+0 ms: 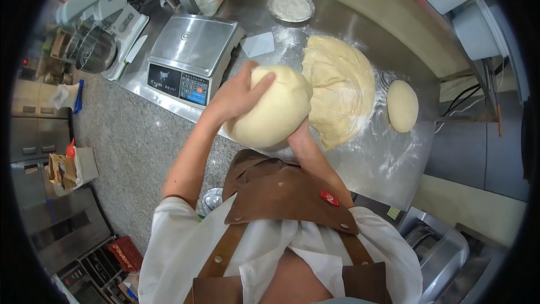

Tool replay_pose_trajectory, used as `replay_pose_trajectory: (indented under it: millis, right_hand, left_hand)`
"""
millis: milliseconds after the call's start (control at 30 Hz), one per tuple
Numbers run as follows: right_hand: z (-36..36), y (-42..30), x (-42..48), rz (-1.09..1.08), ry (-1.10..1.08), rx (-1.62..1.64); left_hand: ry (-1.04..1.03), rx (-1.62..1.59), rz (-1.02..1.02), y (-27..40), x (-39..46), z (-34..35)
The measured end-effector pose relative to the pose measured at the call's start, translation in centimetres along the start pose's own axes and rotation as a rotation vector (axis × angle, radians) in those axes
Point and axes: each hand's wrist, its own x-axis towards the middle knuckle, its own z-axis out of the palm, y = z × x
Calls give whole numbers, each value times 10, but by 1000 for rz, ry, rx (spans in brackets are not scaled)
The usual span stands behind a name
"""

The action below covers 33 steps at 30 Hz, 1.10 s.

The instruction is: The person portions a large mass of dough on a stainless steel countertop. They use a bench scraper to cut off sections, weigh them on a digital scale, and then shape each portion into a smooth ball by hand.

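A big smooth ball of pale dough (274, 107) is lifted in front of my apron, over the near edge of the steel worktable. My left hand (240, 95) grips its upper left side, thumb lying across the top. Beneath its lower right side is my right hand (300, 133), mostly hidden by the dough. Just right of the ball spreads a large, flat, floured mass of dough (341, 88). Farther right, a smaller oval dough piece (403, 106) rests on the steel worktable (371, 173).
A digital scale (194, 46) stands left of the dough, with a white scraper (258, 45) beside it. At the back sits a bowl of flour (291, 6). A knife (136, 49) lies near the stand mixer (101, 21). Shelving with white containers (481, 29) overhangs the right side.
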Motion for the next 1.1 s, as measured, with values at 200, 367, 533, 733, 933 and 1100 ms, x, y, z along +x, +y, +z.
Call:
replay_pose_trajectory:
  millis: [200,367,533,733,933,1100]
  right_hand:
    - [-15,-5,-2,-7,35,-25]
    - [2,19,-6,206,178,-60]
    - [17,8,-8,20,241,-1037]
    - [-30,4,26,-7,179,-842]
    - [-125,-18,76,-109,234,-1551]
    - [-119,-4,62,-475,548,-1466]
  left_hand:
    - [288,-1420,-12,-102,-22,37]
    - [112,-1756,-149,-139,-32,123]
    - [68,-1903,-73,-141,-41,102]
    - [212,-1688,-131,-138,-25,85]
    - [96,-1046,-405,-165,14,99]
    - [426,221,-271,-207,3,111]
